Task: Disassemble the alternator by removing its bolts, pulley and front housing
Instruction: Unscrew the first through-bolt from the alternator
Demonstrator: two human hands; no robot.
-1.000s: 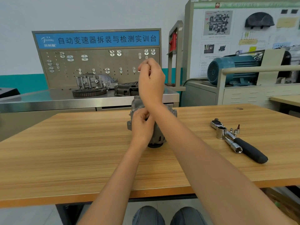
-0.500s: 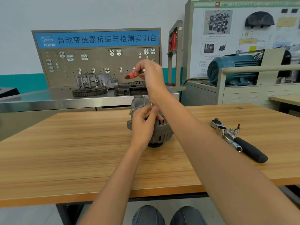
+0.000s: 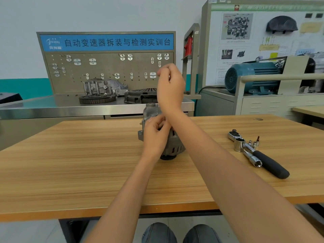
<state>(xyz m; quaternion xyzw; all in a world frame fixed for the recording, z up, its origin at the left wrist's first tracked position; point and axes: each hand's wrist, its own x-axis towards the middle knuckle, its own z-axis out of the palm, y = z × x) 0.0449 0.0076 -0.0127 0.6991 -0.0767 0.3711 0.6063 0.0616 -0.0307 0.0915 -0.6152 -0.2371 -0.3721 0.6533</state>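
— Sitting upright near the middle of the wooden surface (image 3: 87, 163), that alternator (image 3: 172, 145): grey cast metal, ribbed and slotted round the body, a dark round part underneath against the wood.

— Looks heavy and rigid. Unlikely to tip by itself, but liable to twist under a turning force, so worth bracing by the body and not by the thin lugs on its edge.

— Left hand (image 3: 155, 135) on it now, fingers curled at the top edge of the housing, pinching something small there. Bolt or tool tip, cannot tell.

— And the right hand (image 3: 171, 86)?

— Raised above the alternator, clenched round something thin; only a glint of metal visible between the fingers. Probably a small driver, going by the pose.

— Bare metal, likely a bit greasy, so a firm grip needed. Hard edges on those vents too.

— Ratchet (image 3: 257, 153) with black handle lying well to the right, a few small sockets (image 3: 254, 143) just beside it, untouched.
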